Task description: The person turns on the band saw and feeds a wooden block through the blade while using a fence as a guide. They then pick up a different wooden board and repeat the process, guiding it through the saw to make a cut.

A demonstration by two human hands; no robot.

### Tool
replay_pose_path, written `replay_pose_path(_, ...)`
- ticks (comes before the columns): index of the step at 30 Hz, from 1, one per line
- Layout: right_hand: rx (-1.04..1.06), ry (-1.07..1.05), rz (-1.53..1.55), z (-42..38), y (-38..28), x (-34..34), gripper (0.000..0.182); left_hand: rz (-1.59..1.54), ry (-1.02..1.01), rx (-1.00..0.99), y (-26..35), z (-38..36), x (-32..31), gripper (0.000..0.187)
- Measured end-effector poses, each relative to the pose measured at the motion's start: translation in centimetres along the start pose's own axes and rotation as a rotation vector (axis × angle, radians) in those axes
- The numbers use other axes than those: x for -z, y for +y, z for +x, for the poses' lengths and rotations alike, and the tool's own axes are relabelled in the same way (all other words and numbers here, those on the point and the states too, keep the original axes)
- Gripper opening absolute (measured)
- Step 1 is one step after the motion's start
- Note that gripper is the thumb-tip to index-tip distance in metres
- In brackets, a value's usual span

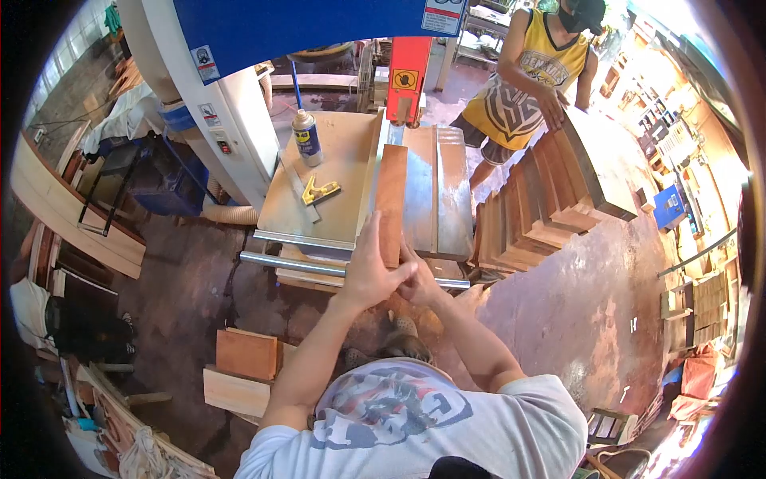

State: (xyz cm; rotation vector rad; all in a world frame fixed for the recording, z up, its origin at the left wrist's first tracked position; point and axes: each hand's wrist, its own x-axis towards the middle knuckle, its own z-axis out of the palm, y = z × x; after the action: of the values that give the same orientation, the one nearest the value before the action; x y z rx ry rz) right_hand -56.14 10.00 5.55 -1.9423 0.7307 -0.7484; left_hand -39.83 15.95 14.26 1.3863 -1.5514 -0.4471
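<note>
A reddish-brown wooden board [392, 195] stands on edge on the bandsaw table [447, 215], along the metal fence [371, 176], its far end close to the red blade guard [409, 72]. My left hand [369, 271] holds the near end from the left, fingers stretched along its side and thumb across the end. From the right, my right hand [416, 278] grips the same end, its fingers partly hidden. Left of the fence lie a yellow combination square [321, 190] and an upright blue-and-yellow spray can [306, 138].
Stacked thick boards [538, 199] stand right of the saw; a person in a yellow jersey [531, 80] has a hand by them. Wood blocks [247, 354] sit low to my left. A metal rail [295, 263] runs along the table's front. The blue saw housing [319, 28] hangs overhead.
</note>
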Motion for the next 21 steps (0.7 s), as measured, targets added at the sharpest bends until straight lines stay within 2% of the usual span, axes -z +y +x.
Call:
replay_pose_path(4,-0.036,0.014,-0.040,0.0,0.4,-0.1,0.121,-0.122,-0.257,0.067,-1.9,-1.0,3.6,0.105)
replay_pose_path(6,-0.126,-0.033,-0.016,0.7,-0.5,0.6,0.122,-0.067,-0.242,0.018,-3.7,-1.2,3.0,0.100)
replay_pose_path(10,-0.127,-0.037,-0.106,1.3,-0.5,1.1,0.120,-0.012,-0.205,-0.017,-5.0,-1.2,1.9,0.091)
replay_pose_path(16,-0.079,-0.023,-0.163,2.1,-1.5,1.8,0.116,-0.096,-0.197,0.117,-4.4,-1.1,1.2,0.084)
replay_pose_path(19,-0.104,-0.032,-0.142,2.2,-1.9,2.0,0.115,-0.029,-0.077,-0.005,-4.8,-1.4,0.4,0.082)
replay_pose_path(21,-0.138,-0.057,-0.149,2.3,-1.0,2.0,0.115,-0.020,-0.053,-0.009,-4.5,-1.5,0.3,0.081)
